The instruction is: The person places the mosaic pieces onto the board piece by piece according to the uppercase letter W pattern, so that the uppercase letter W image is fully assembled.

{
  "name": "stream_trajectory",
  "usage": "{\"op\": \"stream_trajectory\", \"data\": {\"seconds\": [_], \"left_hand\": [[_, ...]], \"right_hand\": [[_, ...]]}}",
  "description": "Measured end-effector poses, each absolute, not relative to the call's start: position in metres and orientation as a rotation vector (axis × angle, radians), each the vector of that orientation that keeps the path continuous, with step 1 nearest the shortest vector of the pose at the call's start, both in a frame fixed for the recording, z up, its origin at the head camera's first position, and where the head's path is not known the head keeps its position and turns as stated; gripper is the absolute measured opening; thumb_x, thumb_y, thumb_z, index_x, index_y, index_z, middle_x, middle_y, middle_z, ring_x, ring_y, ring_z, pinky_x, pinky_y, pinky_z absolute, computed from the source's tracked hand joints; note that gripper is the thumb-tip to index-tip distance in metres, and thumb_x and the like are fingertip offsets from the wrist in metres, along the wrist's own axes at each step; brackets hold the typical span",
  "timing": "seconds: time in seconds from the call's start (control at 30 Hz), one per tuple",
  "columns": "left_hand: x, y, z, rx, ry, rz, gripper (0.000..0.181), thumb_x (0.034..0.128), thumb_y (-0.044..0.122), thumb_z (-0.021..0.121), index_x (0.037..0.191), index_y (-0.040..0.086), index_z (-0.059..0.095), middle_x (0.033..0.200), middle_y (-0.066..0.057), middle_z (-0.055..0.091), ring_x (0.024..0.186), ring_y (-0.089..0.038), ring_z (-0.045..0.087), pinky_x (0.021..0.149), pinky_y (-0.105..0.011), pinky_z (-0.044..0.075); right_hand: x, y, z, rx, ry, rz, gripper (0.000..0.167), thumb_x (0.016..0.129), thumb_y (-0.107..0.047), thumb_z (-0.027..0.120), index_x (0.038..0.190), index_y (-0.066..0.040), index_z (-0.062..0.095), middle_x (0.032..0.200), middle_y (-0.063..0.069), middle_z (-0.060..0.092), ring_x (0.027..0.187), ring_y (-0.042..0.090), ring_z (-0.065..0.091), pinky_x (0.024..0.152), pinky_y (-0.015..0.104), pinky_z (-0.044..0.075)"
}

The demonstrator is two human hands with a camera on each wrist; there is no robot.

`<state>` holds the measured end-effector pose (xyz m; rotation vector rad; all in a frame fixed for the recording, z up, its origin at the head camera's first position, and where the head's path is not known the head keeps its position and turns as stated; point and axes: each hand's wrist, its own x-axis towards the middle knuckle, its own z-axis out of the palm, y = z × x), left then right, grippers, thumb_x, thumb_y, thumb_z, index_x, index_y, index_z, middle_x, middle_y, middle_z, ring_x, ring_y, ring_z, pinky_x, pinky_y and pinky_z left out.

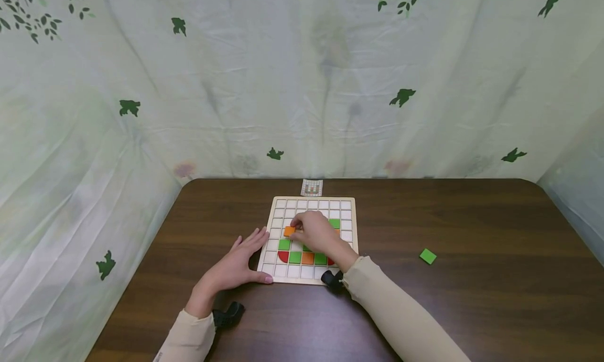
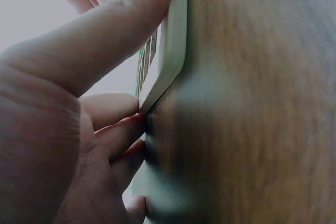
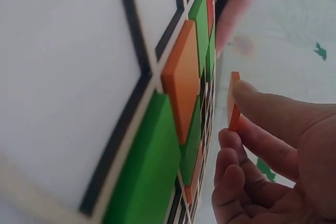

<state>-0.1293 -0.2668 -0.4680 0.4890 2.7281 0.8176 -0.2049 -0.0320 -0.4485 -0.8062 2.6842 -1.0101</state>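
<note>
Between thumb and fingers, my right hand (image 1: 321, 235) pinches a thin orange square tile (image 1: 289, 231), held just above the left part of a white gridded board (image 1: 280, 270). The right wrist view shows this orange tile (image 3: 234, 100) edge-on, apart from the board. Green and orange squares and red curved pieces lie in the grid, among them a green tile (image 1: 284, 244) and a red piece (image 1: 283, 257). My hand hides part of the pattern. My left hand (image 1: 234, 265) rests along the board's left side, fingers extended, its thumb on the front left corner.
A loose green square tile (image 1: 428, 256) lies on the brown wooden table (image 1: 495, 299) to the right. Behind the board is a small printed card (image 1: 312, 188). A pale cloth (image 1: 292, 89) with leaf shapes hangs around the table's back and sides.
</note>
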Motion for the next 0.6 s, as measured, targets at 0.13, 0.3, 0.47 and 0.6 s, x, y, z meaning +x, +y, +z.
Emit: {"op": "stream_trajectory", "data": {"seconds": [0.13, 0.3, 0.47, 0.6], "left_hand": [[-0.129, -0.267, -0.467, 0.488, 2.724, 0.828, 0.11, 0.0752, 0.053, 0.084, 0.158, 0.004, 0.03, 0.165, -0.011, 0.022, 0.153, -0.033, 0.013, 0.119, -0.063, 0.004], [-0.129, -0.266, -0.468, 0.482, 2.721, 0.826, 0.11, 0.0754, 0.054, 0.084, 0.158, 0.005, 0.03, 0.165, -0.011, 0.022, 0.153, -0.033, 0.013, 0.119, -0.063, 0.004], [-0.128, -0.266, -0.468, 0.481, 2.719, 0.828, 0.11, 0.0755, 0.053, 0.084, 0.158, 0.004, 0.03, 0.165, -0.011, 0.022, 0.153, -0.033, 0.013, 0.119, -0.063, 0.004], [-0.129, -0.266, -0.467, 0.482, 2.72, 0.825, 0.11, 0.0756, 0.053, 0.084, 0.158, 0.004, 0.03, 0.166, -0.011, 0.022, 0.153, -0.033, 0.012, 0.119, -0.063, 0.004]], "right_hand": [[-0.206, -0.036, -0.448, -0.797, 2.678, -1.004, 0.026, 0.088, -0.019, 0.08, 0.107, -0.004, 0.075, 0.099, 0.004, 0.072, 0.089, 0.016, 0.064, 0.082, 0.03, 0.053], [-0.208, -0.041, -0.449, -0.787, 2.673, -0.976, 0.024, 0.088, -0.018, 0.079, 0.107, -0.003, 0.075, 0.099, 0.004, 0.073, 0.09, 0.016, 0.064, 0.084, 0.031, 0.053], [-0.21, -0.045, -0.45, -0.803, 2.689, -0.925, 0.024, 0.088, -0.019, 0.079, 0.107, -0.003, 0.075, 0.098, 0.005, 0.072, 0.089, 0.016, 0.064, 0.085, 0.031, 0.053], [-0.212, -0.047, -0.451, -0.836, 2.712, -0.893, 0.023, 0.088, -0.019, 0.08, 0.105, -0.003, 0.075, 0.095, 0.004, 0.072, 0.087, 0.016, 0.063, 0.083, 0.031, 0.053]]}}
